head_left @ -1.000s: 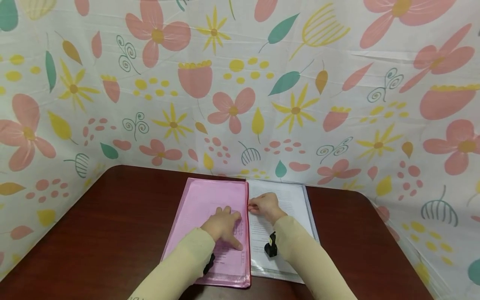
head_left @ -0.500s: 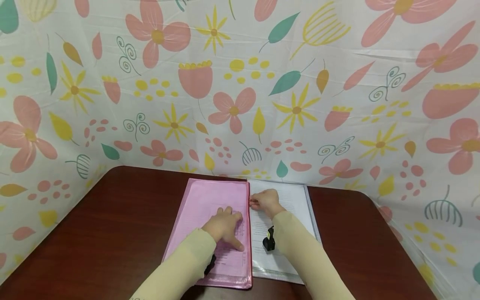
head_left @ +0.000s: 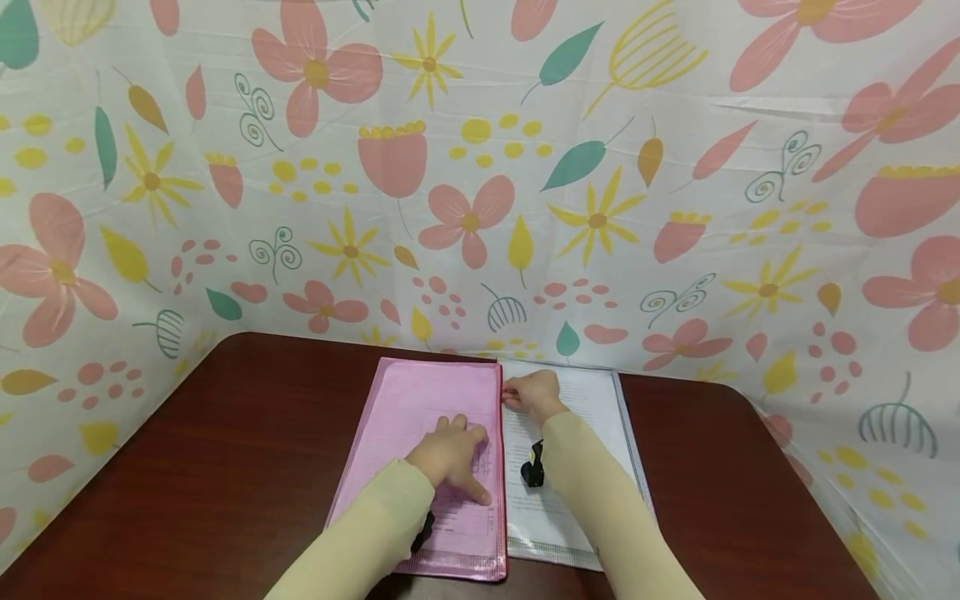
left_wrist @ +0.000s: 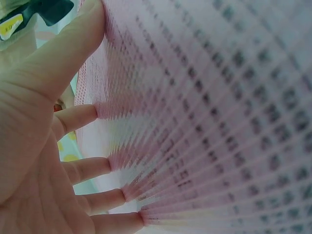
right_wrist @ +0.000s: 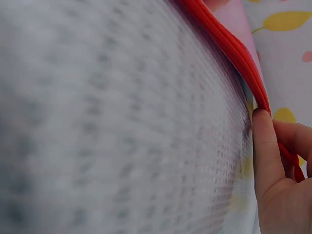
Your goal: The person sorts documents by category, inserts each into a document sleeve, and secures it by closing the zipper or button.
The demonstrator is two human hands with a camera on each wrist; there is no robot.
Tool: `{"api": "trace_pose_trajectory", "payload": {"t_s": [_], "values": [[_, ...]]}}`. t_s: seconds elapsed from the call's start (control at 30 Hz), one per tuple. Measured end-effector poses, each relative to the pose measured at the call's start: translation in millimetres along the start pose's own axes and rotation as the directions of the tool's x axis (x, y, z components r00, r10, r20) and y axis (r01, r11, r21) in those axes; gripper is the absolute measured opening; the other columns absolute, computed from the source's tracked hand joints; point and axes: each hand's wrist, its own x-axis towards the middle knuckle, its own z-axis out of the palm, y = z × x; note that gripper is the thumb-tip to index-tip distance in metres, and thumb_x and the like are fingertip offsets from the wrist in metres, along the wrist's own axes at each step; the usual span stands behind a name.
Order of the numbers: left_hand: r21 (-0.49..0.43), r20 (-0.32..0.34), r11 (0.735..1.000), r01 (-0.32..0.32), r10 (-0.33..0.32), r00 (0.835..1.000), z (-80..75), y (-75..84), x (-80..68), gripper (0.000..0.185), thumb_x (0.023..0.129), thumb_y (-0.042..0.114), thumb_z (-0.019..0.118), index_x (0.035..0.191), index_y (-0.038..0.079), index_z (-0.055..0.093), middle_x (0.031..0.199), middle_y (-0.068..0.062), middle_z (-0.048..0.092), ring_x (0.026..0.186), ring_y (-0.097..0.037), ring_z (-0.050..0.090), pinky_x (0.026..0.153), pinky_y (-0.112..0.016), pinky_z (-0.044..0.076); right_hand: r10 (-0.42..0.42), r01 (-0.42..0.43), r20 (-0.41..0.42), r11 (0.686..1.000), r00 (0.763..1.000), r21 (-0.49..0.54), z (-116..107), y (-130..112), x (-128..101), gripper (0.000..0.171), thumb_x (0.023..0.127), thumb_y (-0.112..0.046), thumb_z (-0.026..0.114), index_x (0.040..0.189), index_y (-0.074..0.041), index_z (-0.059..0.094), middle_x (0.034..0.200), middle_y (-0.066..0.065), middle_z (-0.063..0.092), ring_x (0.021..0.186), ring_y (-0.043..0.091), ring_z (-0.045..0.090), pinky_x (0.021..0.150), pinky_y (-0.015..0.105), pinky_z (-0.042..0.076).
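Observation:
A pink mesh zip pouch (head_left: 420,400) with a printed sheet inside lies flat on the dark wooden table (head_left: 225,433). My left hand (head_left: 453,450) presses down on it with fingers spread and straight; the left wrist view shows the fingers (left_wrist: 80,117) flat on the pink mesh (left_wrist: 204,122). My right hand (head_left: 521,394) is at the pouch's right edge, near its far end, pinching at the red zipper (right_wrist: 229,48), thumb (right_wrist: 265,151) against it. The zipper pull itself is hidden by the fingers.
A white mesh pouch (head_left: 592,400) holding printed paper lies just right of the pink one, under my right forearm. A flowered cloth (head_left: 480,167) stands as a wall behind and on both sides of the table.
My right hand has slid away from me along the red zipper toward the pouch's far end. The left hand has stayed pressed in the same spot.

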Motion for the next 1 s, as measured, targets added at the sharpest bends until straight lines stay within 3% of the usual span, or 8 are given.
{"api": "trace_pose_trajectory", "payload": {"t_s": [0.2, 0.37, 0.63, 1.0], "values": [[0.0, 0.007, 1.0, 0.002, -0.002, 1.0, 0.3, 0.7, 0.3, 0.094, 0.047, 0.055, 0.087, 0.128, 0.019, 0.054, 0.124, -0.012, 0.049, 0.108, -0.029, 0.046, 0.087, -0.052, 0.049, 0.02, -0.02, -0.022, 0.999, 1.0, 0.028, 2.1, -2.5, 8.6, 0.021, 0.084, 0.002, 0.063, 0.102, 0.014, 0.062, 0.062, 0.009, 0.066, 0.055, 0.012, 0.065, 0.059, 0.024, 0.057], [0.002, 0.0, 1.0, 0.005, -0.005, 1.0, -0.5, 1.1, -0.5, 0.093, 0.047, 0.055, 0.087, 0.127, 0.02, 0.055, 0.125, -0.012, 0.049, 0.107, -0.029, 0.045, 0.087, -0.051, 0.048, 0.018, -0.015, -0.038, 0.996, 0.999, 0.085, 5.4, -7.5, 13.4, 0.024, 0.082, 0.005, 0.065, 0.103, 0.015, 0.06, 0.069, 0.012, 0.068, 0.056, 0.013, 0.065, 0.061, 0.025, 0.057], [-0.01, -0.009, 1.0, 0.007, -0.008, 1.0, -1.8, 0.9, -1.8, 0.094, 0.047, 0.054, 0.087, 0.128, 0.019, 0.055, 0.127, -0.013, 0.049, 0.109, -0.029, 0.046, 0.089, -0.052, 0.048, -0.003, 0.013, -0.074, 0.992, 0.997, 0.127, 10.9, -17.5, 23.3, 0.038, 0.079, 0.011, 0.064, 0.113, 0.015, 0.048, 0.073, 0.016, 0.066, 0.056, 0.017, 0.066, 0.064, 0.03, 0.058], [0.005, -0.002, 1.0, 0.01, -0.01, 1.0, -0.3, 1.2, -1.7, 0.096, 0.047, 0.054, 0.087, 0.131, 0.019, 0.054, 0.128, -0.012, 0.048, 0.11, -0.029, 0.046, 0.088, -0.05, 0.048, -0.05, 0.08, -0.138, 0.973, 0.989, 0.218, 16.6, -31.1, 29.1, 0.043, 0.082, 0.008, 0.063, 0.121, 0.012, 0.045, 0.084, 0.02, 0.065, 0.06, 0.017, 0.068, 0.068, 0.032, 0.058]]}}
